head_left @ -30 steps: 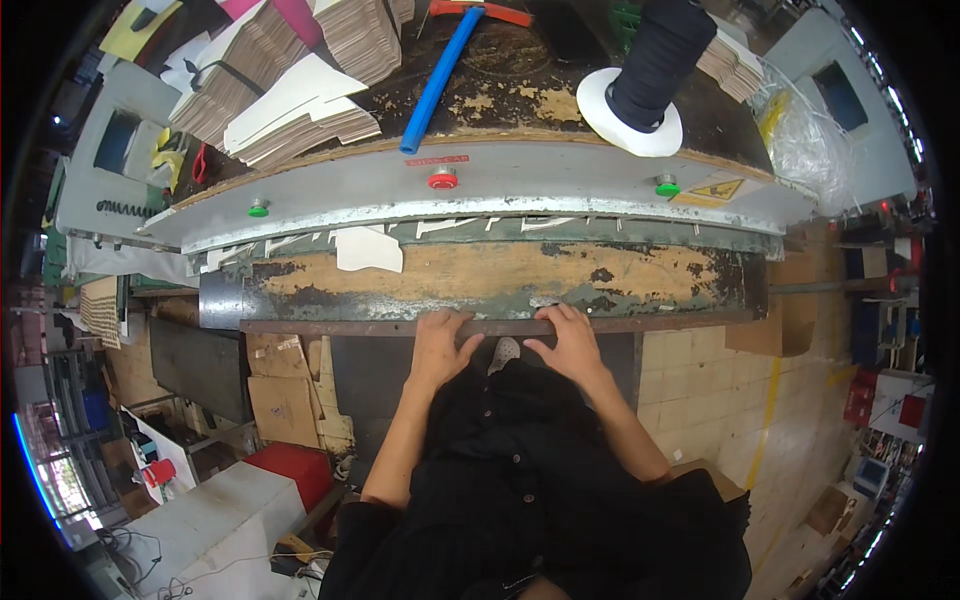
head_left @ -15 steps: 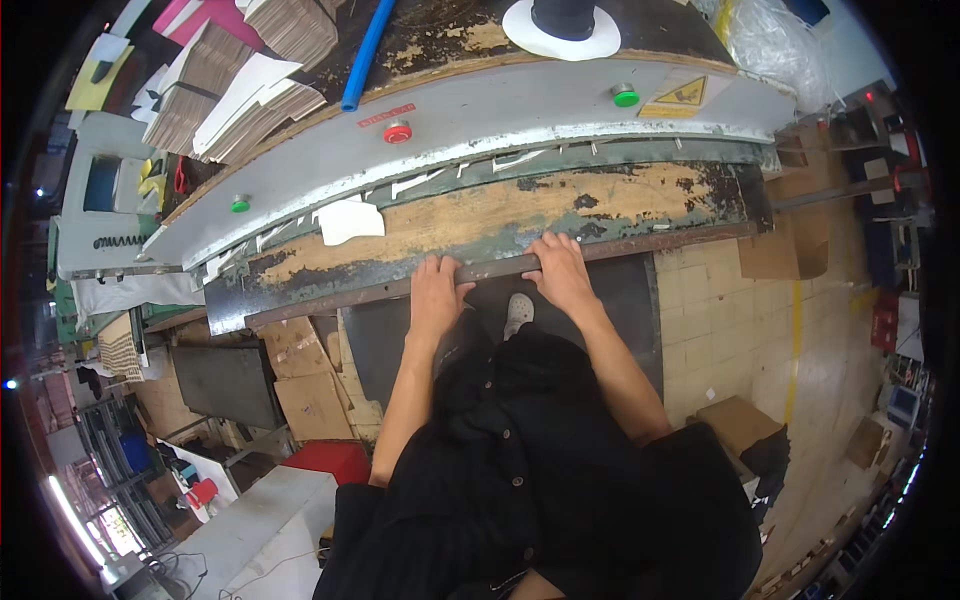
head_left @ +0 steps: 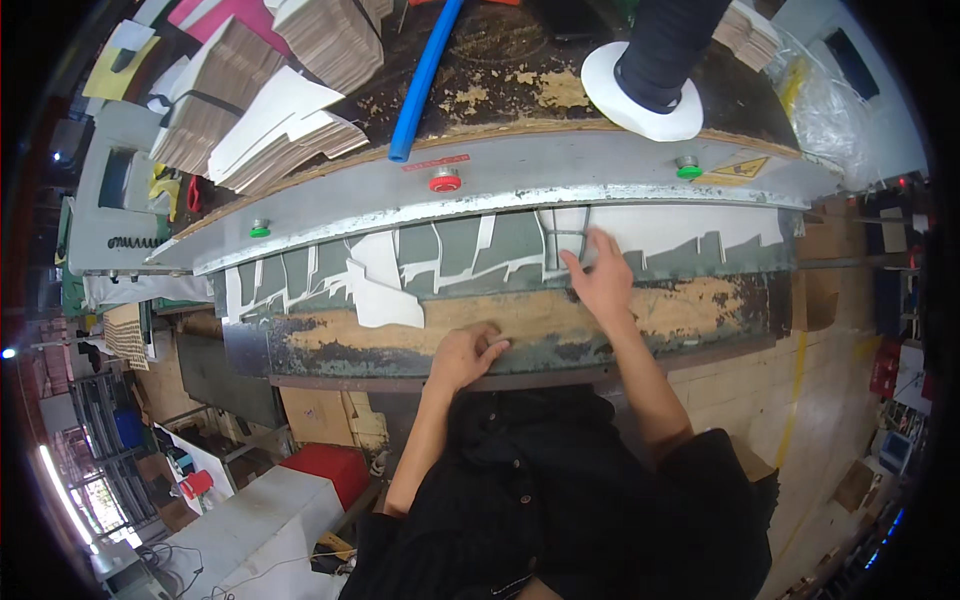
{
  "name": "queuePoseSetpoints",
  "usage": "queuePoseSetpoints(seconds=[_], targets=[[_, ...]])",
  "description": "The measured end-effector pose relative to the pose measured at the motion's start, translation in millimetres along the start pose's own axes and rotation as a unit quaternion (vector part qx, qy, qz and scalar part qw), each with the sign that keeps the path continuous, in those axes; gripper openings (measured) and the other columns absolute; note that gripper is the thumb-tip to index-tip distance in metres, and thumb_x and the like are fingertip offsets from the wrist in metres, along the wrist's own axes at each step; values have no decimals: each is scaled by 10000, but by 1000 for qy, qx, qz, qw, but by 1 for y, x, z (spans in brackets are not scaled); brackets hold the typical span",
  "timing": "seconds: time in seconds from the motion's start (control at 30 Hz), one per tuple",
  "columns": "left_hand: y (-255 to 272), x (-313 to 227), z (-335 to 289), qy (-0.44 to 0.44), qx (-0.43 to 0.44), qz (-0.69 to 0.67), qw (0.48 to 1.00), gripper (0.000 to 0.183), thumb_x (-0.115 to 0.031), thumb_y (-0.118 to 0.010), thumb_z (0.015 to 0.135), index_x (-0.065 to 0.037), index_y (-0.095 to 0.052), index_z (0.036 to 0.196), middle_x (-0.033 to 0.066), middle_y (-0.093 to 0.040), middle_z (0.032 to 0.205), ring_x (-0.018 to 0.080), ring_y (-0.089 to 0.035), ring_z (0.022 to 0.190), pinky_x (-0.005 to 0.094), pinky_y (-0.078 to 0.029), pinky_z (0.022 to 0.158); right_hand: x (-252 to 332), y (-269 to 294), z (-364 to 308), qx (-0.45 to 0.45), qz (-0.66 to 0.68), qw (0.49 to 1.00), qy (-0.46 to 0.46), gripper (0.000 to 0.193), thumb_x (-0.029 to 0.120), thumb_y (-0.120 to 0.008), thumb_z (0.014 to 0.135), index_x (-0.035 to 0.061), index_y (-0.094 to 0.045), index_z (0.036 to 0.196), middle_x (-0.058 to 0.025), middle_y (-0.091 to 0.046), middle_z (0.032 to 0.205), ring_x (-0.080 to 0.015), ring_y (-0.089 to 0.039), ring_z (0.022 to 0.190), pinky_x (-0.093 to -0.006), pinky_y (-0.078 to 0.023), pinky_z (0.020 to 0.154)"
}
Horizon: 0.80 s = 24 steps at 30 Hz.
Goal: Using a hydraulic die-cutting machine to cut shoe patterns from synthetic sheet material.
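Note:
My right hand (head_left: pixel 603 278) reaches over the worn table to a thin-walled metal cutting die (head_left: pixel 567 238). Its thumb and fingers close around the die's right side. Under and beside the die lies a white sheet (head_left: pixel 660 232), its near edge jagged with cutouts. My left hand (head_left: pixel 465 356) hovers over or rests on the scuffed wooden board (head_left: pixel 540 318), fingers loosely curled, thumb apart, with nothing in it. Left of it, a loose white cut piece (head_left: pixel 388 300) overlaps the board and the green cutting surface (head_left: pixel 415 254). Narrow white scrap strips stretch across that surface.
A grey machine beam (head_left: pixel 550 160) spans behind the hands, bearing a red button (head_left: pixel 445 180) and green buttons (head_left: pixel 689 168). On its top sit stacks of cut pieces (head_left: pixel 290 135), a blue tube (head_left: pixel 425 80) and a black roll with white disc (head_left: pixel 640 95).
Both hands have let go of the table's front bar. The right has gone forward to the die, the left onto the board area. More of the green surface and white sheet shows.

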<state>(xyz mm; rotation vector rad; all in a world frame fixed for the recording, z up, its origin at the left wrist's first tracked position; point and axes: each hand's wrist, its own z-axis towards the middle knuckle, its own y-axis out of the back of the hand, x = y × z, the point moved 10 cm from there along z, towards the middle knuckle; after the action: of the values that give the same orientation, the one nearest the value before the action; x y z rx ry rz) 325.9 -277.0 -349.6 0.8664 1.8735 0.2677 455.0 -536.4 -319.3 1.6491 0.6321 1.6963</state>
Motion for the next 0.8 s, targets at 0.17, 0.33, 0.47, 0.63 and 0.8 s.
queuePoseSetpoints(seconds=[0.17, 0.33, 0.47, 0.63, 0.8], targets=[[-8, 6, 13, -45, -52, -17, 997, 242, -275, -777, 974, -40, -736, 1010, 165, -729, 798, 305, -733, 711, 416, -561, 673, 15, -44, 15, 84, -153, 984, -15, 687, 500, -837, 840, 93, -641, 1358, -337, -536, 1444, -468, -709, 1062, -512, -598, 911], [-21, 7, 8, -69, -63, -80, 992, 243, -231, -802, 963, -44, -732, 1101, 139, -747, 921, 267, -747, 818, 365, -575, 738, -49, -26, -35, 171, 230, 955, -83, 543, 128, -853, 876, 95, -638, 1374, -202, -589, 1436, -275, -728, 1095, -442, -612, 911], [4, -61, 11, -245, -118, -226, 935, 495, -212, -807, 931, -44, -636, 1364, 140, -715, 1072, 300, -705, 1005, 419, -554, 896, -41, -15, -111, 233, 469, 830, -190, 591, -47, -860, 841, 59, -627, 1375, -87, -625, 1398, -178, -692, 1137, -361, -590, 946], [0, -32, 34, -110, -29, -169, 979, 228, -229, -640, 1047, -27, -731, 1102, 187, -654, 706, 309, -660, 633, 400, -504, 613, 22, -25, -169, 328, 439, 813, -196, 707, -99, -809, 891, 66, -545, 1526, -25, -625, 1402, -147, -612, 1258, -342, -538, 1045], [96, 89, 29, 31, -388, 11, 921, 323, -184, -701, 989, 11, -662, 1244, 234, -681, 1013, 424, -658, 955, 497, -528, 877, 18, 6, -147, 356, 382, 842, -139, 676, -98, -803, 883, 114, -600, 1491, -113, -522, 1544, -241, -552, 1374, -386, -525, 1079]])
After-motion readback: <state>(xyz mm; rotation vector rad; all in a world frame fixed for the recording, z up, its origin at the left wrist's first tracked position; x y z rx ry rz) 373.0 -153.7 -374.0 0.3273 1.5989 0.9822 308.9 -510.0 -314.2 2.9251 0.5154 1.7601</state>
